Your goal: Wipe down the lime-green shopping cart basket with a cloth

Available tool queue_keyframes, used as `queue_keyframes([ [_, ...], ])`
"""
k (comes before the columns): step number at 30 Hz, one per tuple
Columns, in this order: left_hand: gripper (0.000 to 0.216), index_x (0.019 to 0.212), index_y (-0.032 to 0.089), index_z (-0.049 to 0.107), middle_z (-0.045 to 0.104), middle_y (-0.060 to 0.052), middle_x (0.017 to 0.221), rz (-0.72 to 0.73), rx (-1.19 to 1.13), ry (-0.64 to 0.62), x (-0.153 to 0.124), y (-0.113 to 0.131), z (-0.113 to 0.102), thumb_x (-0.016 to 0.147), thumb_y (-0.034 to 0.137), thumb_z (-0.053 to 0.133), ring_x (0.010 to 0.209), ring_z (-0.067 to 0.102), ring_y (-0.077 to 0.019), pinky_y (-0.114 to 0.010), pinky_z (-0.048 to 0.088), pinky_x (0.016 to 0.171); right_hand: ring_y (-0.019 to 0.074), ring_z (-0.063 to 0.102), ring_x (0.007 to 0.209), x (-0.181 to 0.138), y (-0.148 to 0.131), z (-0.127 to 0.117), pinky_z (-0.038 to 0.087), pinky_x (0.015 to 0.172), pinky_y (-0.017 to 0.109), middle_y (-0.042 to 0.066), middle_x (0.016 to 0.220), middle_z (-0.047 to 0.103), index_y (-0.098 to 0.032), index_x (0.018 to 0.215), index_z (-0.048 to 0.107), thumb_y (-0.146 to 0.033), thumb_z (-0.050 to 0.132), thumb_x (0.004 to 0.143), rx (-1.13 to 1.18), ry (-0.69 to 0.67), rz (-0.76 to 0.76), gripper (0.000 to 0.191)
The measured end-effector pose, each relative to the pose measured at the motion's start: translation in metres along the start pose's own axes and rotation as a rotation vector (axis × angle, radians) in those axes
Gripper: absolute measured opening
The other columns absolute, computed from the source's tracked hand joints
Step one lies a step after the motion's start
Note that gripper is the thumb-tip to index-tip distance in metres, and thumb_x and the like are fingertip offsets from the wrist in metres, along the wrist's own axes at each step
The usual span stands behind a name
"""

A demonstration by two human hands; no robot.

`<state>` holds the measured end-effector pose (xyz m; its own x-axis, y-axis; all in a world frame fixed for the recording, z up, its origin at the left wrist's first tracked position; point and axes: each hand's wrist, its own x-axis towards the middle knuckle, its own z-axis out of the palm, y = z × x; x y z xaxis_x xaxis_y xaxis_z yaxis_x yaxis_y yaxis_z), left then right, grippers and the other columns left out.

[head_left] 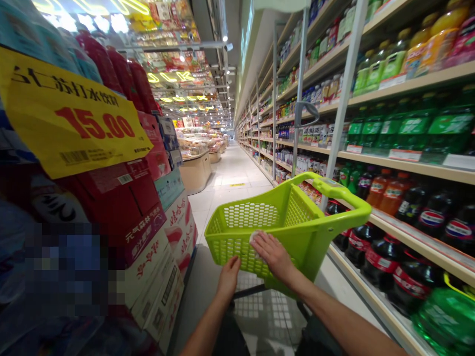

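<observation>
A lime-green plastic shopping cart (245,225) with a perforated basket stands in front of me, turned sideways so its handle is to the right. My right hand (274,254) lies against the near wall of the basket. Under its fingers is a crumpled white cloth (254,238), pressed to the plastic just below the rim; most of it is hidden. My left hand (230,273) is at the lower edge of the same wall, fingers bent and together on the cart. The undersides of those fingers are hidden.
Shelves (411,168) of drink bottles line the right side, close to the cart. Stacked drink cartons (148,257) stand on the left, with a yellow price sign (96,131) above them. A tiled aisle (233,168) runs ahead past display bins (195,170).
</observation>
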<state>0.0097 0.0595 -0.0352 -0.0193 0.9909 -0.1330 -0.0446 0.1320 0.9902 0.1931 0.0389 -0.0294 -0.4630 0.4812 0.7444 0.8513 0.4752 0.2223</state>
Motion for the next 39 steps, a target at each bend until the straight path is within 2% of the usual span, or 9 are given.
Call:
queue_keyframes([
  [8,0.017,0.082,0.015,0.063,0.064,-0.012,0.106,0.067,0.155,-0.047,-0.009,0.011,0.021,0.067,0.023,0.059,0.108,0.052,-0.0252,-0.035,0.032,0.098,0.0188,0.043,0.118,-0.044,0.006,0.005,0.040,0.096,0.039,0.005,0.110,0.062,-0.020,0.092,0.063,-0.014,0.048,0.083,0.044,-0.078,-0.056,0.019],
  [14,0.016,0.081,0.015,0.064,0.064,-0.013,0.104,0.089,0.097,-0.062,-0.012,0.027,0.039,0.066,0.020,0.061,0.109,0.051,-0.0265,-0.035,0.030,0.100,0.0210,0.033,0.126,-0.019,0.025,-0.031,0.035,0.099,0.045,0.007,0.121,0.055,-0.021,0.103,0.060,-0.016,0.044,0.086,-0.015,0.086,0.084,0.024],
  [22,0.021,0.086,0.016,0.065,0.062,-0.009,0.109,0.106,0.015,-0.136,-0.019,0.020,0.058,0.065,0.015,0.061,0.113,0.048,-0.0235,-0.033,0.027,0.102,0.0163,0.047,0.115,-0.078,0.016,-0.031,0.045,0.091,0.035,0.004,0.110,0.062,-0.024,0.099,0.061,-0.018,0.043,0.085,0.115,-0.027,0.044,0.023],
  [25,0.025,0.087,0.017,0.065,0.064,-0.006,0.106,0.097,-0.085,-0.280,-0.030,0.017,0.073,0.063,0.014,0.062,0.109,0.050,-0.0221,-0.032,0.031,0.099,0.0172,0.045,0.117,-0.056,0.006,-0.048,0.043,0.094,0.035,0.007,0.116,0.058,-0.022,0.103,0.058,-0.017,0.043,0.083,0.296,-0.013,0.157,0.026],
  [27,0.016,0.079,0.016,0.065,0.068,-0.004,0.085,0.046,-0.105,-0.398,-0.039,0.013,0.085,0.064,0.019,0.062,0.093,0.058,-0.0227,-0.034,0.039,0.089,0.0173,0.048,0.114,-0.035,0.002,-0.057,0.044,0.092,0.034,0.008,0.117,0.056,-0.021,0.104,0.058,-0.014,0.040,0.081,0.391,0.040,0.289,0.029],
  [30,0.010,0.063,0.015,0.062,0.061,0.000,0.056,-0.017,-0.106,-0.439,-0.054,0.009,0.103,0.063,0.025,0.061,0.067,0.059,-0.0197,-0.034,0.044,0.072,0.0185,0.053,0.106,-0.015,-0.002,-0.059,0.047,0.087,0.032,0.011,0.114,0.057,-0.019,0.099,0.059,-0.012,0.039,0.078,0.429,0.170,0.498,0.030],
  [33,0.009,0.062,0.015,0.062,0.062,-0.001,0.060,-0.054,-0.213,-0.501,-0.066,0.015,0.112,0.058,0.024,0.063,0.069,0.058,-0.0184,-0.030,0.043,0.071,0.0215,0.052,0.107,-0.014,-0.005,-0.056,0.046,0.087,0.036,0.013,0.118,0.053,-0.018,0.100,0.058,-0.013,0.039,0.077,0.345,0.298,0.651,0.029],
  [35,0.014,0.068,0.016,0.063,0.065,-0.003,0.070,-0.089,-0.354,-0.552,-0.070,0.023,0.110,0.058,0.026,0.063,0.074,0.058,-0.0183,-0.028,0.043,0.072,0.0246,0.045,0.116,-0.024,-0.008,-0.057,0.041,0.093,0.043,0.014,0.127,0.045,-0.018,0.110,0.054,-0.018,0.042,0.078,0.271,0.246,0.605,0.035],
  [39,0.026,0.076,0.018,0.063,0.064,-0.003,0.071,-0.312,-0.371,-0.657,-0.072,0.031,0.092,0.068,0.041,0.053,0.069,0.058,-0.0160,-0.028,0.042,0.068,0.0298,0.024,0.129,-0.052,-0.014,-0.059,0.030,0.098,0.055,0.016,0.138,0.032,-0.014,0.130,0.036,-0.028,0.052,0.075,0.152,-0.070,0.306,0.060],
])
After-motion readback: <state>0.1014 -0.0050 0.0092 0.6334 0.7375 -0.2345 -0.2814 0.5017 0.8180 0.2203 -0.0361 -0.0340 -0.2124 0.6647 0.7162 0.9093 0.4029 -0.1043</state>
